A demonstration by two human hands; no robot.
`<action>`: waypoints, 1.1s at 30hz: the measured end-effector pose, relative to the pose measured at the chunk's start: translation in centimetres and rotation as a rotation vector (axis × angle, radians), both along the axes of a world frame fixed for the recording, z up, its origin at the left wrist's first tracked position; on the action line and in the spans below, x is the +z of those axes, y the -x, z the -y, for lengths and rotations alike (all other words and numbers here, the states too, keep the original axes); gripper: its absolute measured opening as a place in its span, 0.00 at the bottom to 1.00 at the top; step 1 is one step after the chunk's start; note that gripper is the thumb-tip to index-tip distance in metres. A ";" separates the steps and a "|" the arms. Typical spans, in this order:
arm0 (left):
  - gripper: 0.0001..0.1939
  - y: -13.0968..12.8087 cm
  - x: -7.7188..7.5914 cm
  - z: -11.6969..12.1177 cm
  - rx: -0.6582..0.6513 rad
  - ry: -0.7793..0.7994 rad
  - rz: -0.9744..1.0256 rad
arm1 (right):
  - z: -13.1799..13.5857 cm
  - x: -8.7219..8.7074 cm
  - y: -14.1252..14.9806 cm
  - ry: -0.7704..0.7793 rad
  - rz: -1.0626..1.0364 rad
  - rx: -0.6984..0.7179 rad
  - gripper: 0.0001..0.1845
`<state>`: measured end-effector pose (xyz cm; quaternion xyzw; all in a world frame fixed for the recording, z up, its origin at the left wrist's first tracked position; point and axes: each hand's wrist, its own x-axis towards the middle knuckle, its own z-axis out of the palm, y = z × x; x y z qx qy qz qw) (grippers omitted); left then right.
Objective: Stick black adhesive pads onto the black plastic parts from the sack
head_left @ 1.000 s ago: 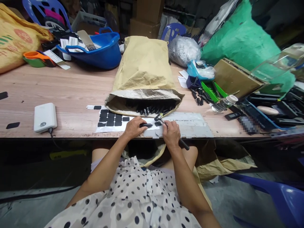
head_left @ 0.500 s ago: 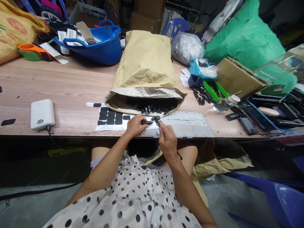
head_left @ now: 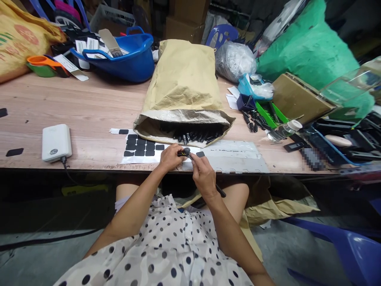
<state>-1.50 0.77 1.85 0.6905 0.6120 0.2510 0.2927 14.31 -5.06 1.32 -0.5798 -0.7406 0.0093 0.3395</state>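
Note:
My right hand (head_left: 204, 174) is closed around a small hammer (head_left: 220, 191), its dark rounded head (head_left: 186, 151) up by my left fingertips and its black handle end sticking out below the palm. My left hand (head_left: 170, 157) pinches a small thin black part (head_left: 180, 153), mostly covered by the fingers and the hammer head. Both hands work over a grey-white board (head_left: 238, 155) at the table's front edge. Left of them lies a white sheet with rows of black rounded-square stickers (head_left: 139, 147). Another black square (head_left: 200, 154) rests just right of the hammer head.
Behind my hands a tan sack (head_left: 184, 79) lies with its mouth toward me, black parts inside. A white power bank (head_left: 56, 142) with a cable sits left. A blue basin (head_left: 125, 55) stands at back left; a green tray (head_left: 272, 115) and plastic bottle (head_left: 284, 130) are right.
The hammer and my right hand have moved left, bringing the head against the part at my left fingers. The black square on the right has come into sight. My left hand keeps its pinch.

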 end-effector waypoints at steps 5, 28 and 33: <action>0.06 -0.1 0.1 0.2 0.004 -0.010 -0.001 | -0.8 -0.6 -1.5 -0.030 0.005 -0.105 0.17; 0.05 1.0 -1.1 3.3 -0.199 -0.370 0.061 | -4.0 -2.9 -2.6 -0.026 0.243 -0.333 0.12; 0.07 1.0 -2.2 8.5 -0.451 -0.317 -0.036 | -4.0 -2.8 -2.5 0.000 0.243 -0.336 0.12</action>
